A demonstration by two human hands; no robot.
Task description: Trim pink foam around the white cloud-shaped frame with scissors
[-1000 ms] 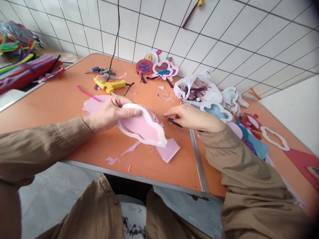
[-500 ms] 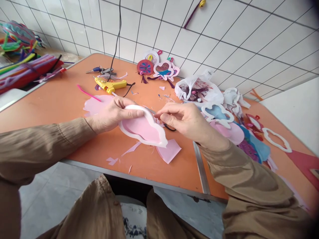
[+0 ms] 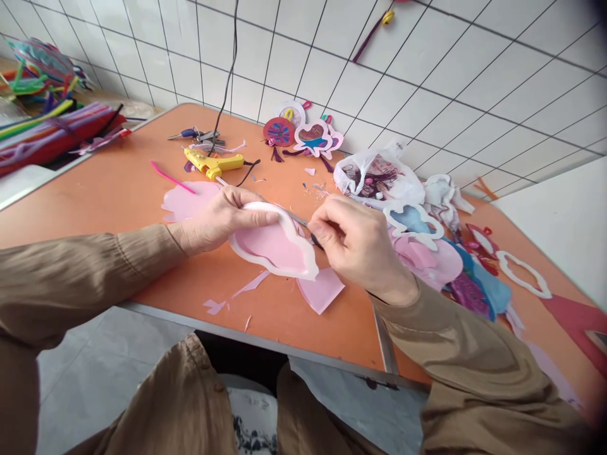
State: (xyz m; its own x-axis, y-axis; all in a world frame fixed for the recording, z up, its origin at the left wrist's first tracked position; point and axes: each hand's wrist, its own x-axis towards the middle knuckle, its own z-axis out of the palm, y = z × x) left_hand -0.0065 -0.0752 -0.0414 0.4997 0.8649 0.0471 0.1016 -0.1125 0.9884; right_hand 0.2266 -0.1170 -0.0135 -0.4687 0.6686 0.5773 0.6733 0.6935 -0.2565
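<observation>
My left hand (image 3: pixel 222 218) is closed on the left end of a cloud-shaped felt piece (image 3: pixel 310 256), its thumb lying on the white rim. Pink sheet (image 3: pixel 270 246) fills the inside of that white outline. Just right of the piece, my right hand (image 3: pixel 353 237) is curled round a pair of scissors (image 3: pixel 300 220). Their metal blade points left behind the felt's upper edge, and part of a black handle shows under the fingers. On the table below the piece lies a pink offcut (image 3: pixel 322 292), beside thin pink scraps (image 3: pixel 251 282).
A yellow glue gun (image 3: pixel 213 163) with a black cord lies behind my left hand, near some keys (image 3: pixel 194 134). Finished felt ornaments (image 3: pixel 310 136) lean at the wall. To the right are a white plastic bag (image 3: pixel 403 180), a white cloud outline (image 3: pixel 524 275) and coloured felt.
My right hand has closed round the scissors and turned over, its knuckles now up. The blade shows more clearly beside the felt. My left hand keeps its hold.
</observation>
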